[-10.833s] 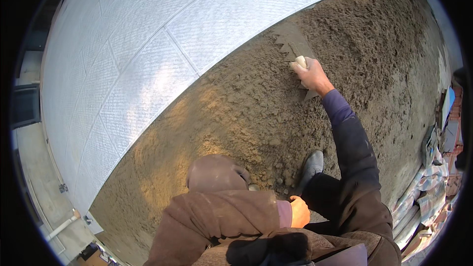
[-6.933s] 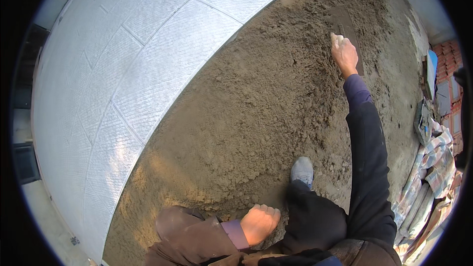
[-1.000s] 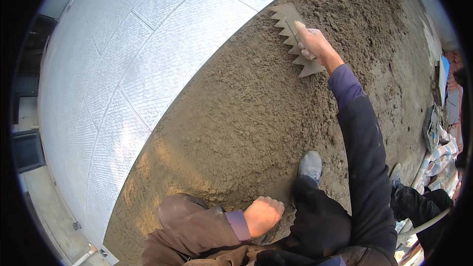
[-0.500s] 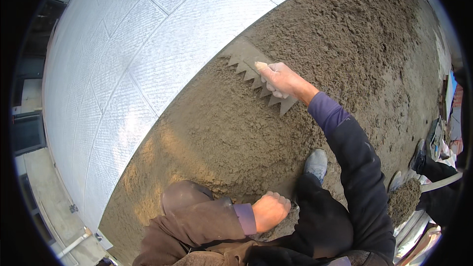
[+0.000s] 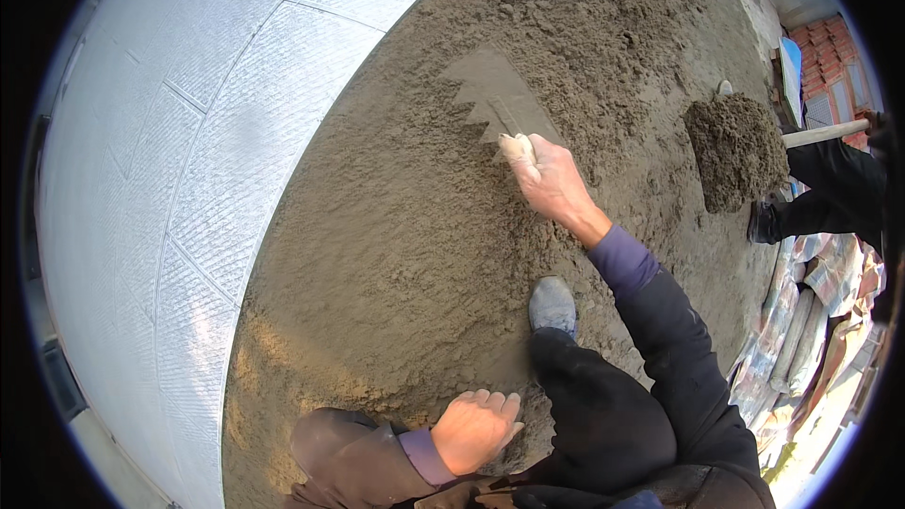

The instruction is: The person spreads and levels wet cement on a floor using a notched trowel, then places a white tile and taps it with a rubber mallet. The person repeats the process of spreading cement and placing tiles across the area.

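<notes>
My right hand (image 5: 551,179) is closed round the grip of a notched trowel (image 5: 500,94). Large triangular teeth run along the blade's left edge, and its flat rests on damp grey-brown mortar (image 5: 405,254). Low in the middle, my left hand (image 5: 474,429) is held close to my bent left knee. Its fingers are curled, and what they hold, if anything, is hidden. My shoe (image 5: 552,304) is planted on the mortar between the two hands.
Pale ribbed panels (image 5: 226,132) border the mortar on the left. At the right a co-worker in dark trousers (image 5: 839,184) holds a shovel handle (image 5: 826,133) with a heap of mortar (image 5: 738,153) at its end. Crumpled sheets and sacks (image 5: 801,320) lie below, with red bricks (image 5: 826,55) above.
My view has turned to the right. The trowel has moved over the mortar away from the panels, and its blade has turned. The co-worker's loaded shovel has come up and closer.
</notes>
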`<state>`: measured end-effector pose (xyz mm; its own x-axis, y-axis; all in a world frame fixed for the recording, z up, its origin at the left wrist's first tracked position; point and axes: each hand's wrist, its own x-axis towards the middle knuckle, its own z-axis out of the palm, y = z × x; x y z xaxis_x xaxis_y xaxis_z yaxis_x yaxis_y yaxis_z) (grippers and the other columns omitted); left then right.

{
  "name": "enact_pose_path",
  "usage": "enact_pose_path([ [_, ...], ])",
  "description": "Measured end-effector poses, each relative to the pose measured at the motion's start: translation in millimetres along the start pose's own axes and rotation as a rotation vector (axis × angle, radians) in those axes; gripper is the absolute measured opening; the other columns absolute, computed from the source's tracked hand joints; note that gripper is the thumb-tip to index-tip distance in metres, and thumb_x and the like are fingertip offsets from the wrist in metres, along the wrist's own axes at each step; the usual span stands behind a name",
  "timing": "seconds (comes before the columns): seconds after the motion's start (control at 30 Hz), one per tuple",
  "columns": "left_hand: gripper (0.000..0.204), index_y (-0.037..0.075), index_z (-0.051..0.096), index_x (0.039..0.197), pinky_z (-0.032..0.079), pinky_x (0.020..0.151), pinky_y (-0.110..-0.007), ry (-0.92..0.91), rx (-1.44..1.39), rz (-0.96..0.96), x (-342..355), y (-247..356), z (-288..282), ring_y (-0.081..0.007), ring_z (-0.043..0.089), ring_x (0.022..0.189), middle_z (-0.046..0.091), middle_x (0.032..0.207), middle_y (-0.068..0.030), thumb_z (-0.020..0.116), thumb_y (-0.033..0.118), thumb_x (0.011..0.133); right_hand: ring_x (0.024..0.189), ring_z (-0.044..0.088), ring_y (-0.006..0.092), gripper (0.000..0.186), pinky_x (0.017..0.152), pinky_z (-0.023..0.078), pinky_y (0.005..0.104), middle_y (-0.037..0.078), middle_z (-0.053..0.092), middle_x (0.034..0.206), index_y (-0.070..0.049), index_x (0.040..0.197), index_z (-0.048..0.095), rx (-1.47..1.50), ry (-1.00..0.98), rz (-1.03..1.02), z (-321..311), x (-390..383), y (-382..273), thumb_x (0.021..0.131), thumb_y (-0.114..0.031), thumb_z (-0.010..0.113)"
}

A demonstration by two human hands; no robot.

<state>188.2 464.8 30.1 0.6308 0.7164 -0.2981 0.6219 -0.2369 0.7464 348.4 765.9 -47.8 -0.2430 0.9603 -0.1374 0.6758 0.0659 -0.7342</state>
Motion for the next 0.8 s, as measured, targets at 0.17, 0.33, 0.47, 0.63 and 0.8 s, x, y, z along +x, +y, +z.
enact_pose_path([
  [0.17, 0.046, -0.001, 0.064, 0.130, 0.059, 0.080, -0.044, 0.271, -0.504, -0.263, 5.9, 40.7, -23.6, -0.0389, 0.072, 0.096, 0.074, 0.110, -0.0212, 0.074, 0.028, 0.096, 0.049, 0.050, 0.0063, 0.044, 0.044, 0.038, 0.0253, -0.001, 0.058, 0.068, -0.007, 0.101, 0.064, 0.467, -0.030, 0.201, -49.4, -24.1, 25.4, 0.106, -0.051, 0.063],
  [0.33, 0.034, -0.001, 0.071, 0.122, 0.057, 0.082, -0.052, 0.340, -0.726, -0.364, -13.7, 80.0, -32.2, -0.0390, 0.073, 0.095, 0.075, 0.106, -0.0231, 0.063, 0.023, 0.099, 0.046, 0.040, 0.0034, 0.045, 0.035, 0.027, 0.0198, -0.005, 0.051, 0.073, -0.013, 0.120, 0.062, 1.072, -0.136, 0.616, -44.0, -71.2, 24.7, 0.108, -0.055, 0.055],
  [0.47, 0.040, 0.000, 0.065, 0.128, 0.058, 0.079, -0.046, 0.290, -0.709, -0.584, -37.0, 98.9, -1.3, -0.0413, 0.072, 0.091, 0.073, 0.105, -0.0226, 0.072, 0.023, 0.097, 0.072, 0.060, 0.0079, 0.061, 0.051, 0.047, 0.0254, 0.003, 0.060, 0.129, -0.014, 0.157, 0.045, 1.067, -0.079, 0.786, -30.6, -106.0, 26.6, 0.108, -0.048, 0.059],
  [0.63, 0.033, 0.002, 0.069, 0.121, 0.057, 0.081, -0.050, 0.259, -0.609, -0.810, -45.7, 128.6, 70.7, -0.0444, 0.072, 0.093, 0.074, 0.102, -0.0258, 0.065, 0.027, 0.100, 0.115, 0.065, 0.0159, 0.067, 0.090, 0.058, 0.0392, 0.001, 0.056, 0.150, -0.018, 0.167, 0.034, 1.317, -0.029, 1.007, -103.9, -166.4, -42.5, 0.109, -0.041, 0.058],
  [0.8, 0.028, 0.005, 0.074, 0.117, 0.058, 0.084, -0.047, 0.055, -0.541, -0.955, -110.2, 220.9, 28.3, -0.0427, 0.073, 0.096, 0.075, 0.103, -0.0228, 0.067, 0.026, 0.100, 0.108, 0.066, 0.0158, 0.047, 0.083, 0.058, 0.0383, 0.001, 0.066, 0.130, -0.014, 0.145, 0.055, 1.553, 0.028, 1.132, -215.4, -207.6, -63.8, 0.109, -0.045, 0.057],
])
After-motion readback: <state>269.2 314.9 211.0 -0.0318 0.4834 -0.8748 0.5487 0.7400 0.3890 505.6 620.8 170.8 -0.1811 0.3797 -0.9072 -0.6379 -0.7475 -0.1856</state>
